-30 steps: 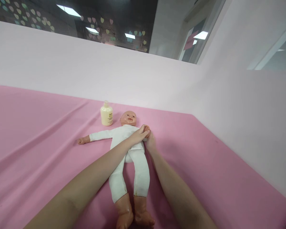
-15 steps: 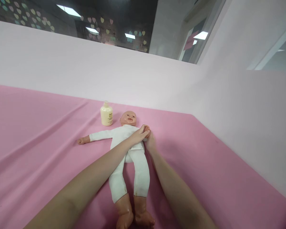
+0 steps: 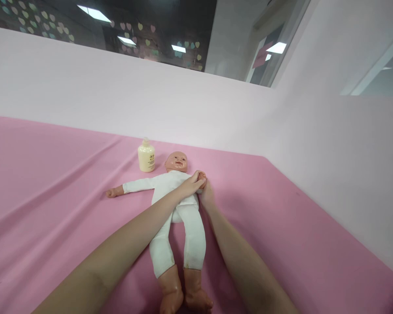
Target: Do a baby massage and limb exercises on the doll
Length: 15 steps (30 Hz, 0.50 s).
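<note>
A baby doll in a white cloth suit lies on its back on the pink sheet, head toward the wall and feet toward me. Reaching across its body, my left hand is closed around the doll's hand on the right side. My right hand meets it there from the right, closed on the same doll hand; its fingers are mostly hidden. The doll's other arm stretches out to the left, touched by neither hand.
A cream-coloured pump bottle stands left of the doll's head. The pink sheet has long creases on the left. Behind it rises a white wall with a window above; another wall borders the right.
</note>
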Each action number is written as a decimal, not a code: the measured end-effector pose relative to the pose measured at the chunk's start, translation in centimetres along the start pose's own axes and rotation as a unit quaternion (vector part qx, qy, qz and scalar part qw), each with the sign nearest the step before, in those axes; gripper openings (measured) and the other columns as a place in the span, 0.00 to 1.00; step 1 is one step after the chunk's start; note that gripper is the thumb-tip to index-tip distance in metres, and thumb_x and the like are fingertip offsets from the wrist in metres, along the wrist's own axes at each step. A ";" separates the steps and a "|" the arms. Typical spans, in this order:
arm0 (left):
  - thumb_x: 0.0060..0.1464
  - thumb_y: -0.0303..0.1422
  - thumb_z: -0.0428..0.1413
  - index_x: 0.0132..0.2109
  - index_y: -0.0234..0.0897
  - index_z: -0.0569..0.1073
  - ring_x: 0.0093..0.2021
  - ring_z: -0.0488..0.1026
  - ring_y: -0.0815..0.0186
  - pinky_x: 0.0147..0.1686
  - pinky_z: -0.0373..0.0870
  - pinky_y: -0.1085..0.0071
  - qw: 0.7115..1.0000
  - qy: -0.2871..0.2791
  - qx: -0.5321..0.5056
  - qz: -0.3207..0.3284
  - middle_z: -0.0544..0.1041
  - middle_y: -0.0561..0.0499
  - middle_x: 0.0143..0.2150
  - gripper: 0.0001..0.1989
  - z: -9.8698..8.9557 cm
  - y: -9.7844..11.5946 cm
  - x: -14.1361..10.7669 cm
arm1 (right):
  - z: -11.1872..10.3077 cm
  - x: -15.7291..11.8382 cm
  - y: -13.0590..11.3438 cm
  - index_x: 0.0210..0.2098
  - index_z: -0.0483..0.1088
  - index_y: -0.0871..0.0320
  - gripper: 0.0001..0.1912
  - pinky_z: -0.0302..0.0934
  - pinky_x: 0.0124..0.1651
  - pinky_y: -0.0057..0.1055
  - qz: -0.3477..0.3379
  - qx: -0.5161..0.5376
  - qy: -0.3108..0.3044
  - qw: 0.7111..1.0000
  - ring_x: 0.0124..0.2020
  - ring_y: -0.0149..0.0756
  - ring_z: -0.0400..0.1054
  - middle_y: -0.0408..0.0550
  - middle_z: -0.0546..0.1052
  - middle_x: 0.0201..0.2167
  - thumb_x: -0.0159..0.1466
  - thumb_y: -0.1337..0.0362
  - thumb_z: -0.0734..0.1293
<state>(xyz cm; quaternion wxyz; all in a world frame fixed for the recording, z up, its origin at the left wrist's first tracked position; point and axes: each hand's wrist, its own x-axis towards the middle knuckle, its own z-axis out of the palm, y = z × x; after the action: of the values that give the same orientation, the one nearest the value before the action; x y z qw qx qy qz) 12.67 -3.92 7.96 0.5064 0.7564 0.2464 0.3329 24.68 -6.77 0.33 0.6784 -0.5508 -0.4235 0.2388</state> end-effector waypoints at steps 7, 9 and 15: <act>0.63 0.37 0.51 0.48 0.41 0.67 0.51 0.74 0.62 0.62 0.68 0.63 1.000 -0.003 0.004 0.005 0.77 0.51 0.46 0.09 0.0 0.1 0.0 | 0.0 -0.1 -0.3 0.46 0.76 0.55 0.16 0.71 0.52 0.40 0.035 0.001 0.004 0.999 0.46 0.43 0.76 0.49 0.82 0.42 0.69 0.53 0.63; 0.63 0.36 0.51 0.48 0.41 0.67 0.51 0.74 0.62 0.63 0.68 0.63 1.000 -0.002 0.003 0.004 0.77 0.50 0.46 0.08 0.1 0.1 0.0 | 0.1 -0.1 -0.4 0.47 0.76 0.55 0.16 0.71 0.51 0.40 0.037 0.004 0.003 0.999 0.45 0.42 0.75 0.48 0.83 0.42 0.68 0.53 0.64; 0.63 0.36 0.52 0.48 0.41 0.67 0.51 0.74 0.62 0.62 0.68 0.64 1.000 0.002 -0.003 0.006 0.78 0.50 0.47 0.08 0.1 0.0 0.0 | 0.2 -0.1 -0.2 0.46 0.77 0.54 0.16 0.72 0.50 0.37 0.040 0.019 0.012 0.999 0.46 0.41 0.76 0.47 0.83 0.42 0.69 0.54 0.62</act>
<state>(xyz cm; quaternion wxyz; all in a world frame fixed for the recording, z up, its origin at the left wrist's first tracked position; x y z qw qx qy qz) 12.76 -3.97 7.89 0.5060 0.7559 0.2416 0.3380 24.44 -6.85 0.50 0.6841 -0.5570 -0.3883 0.2666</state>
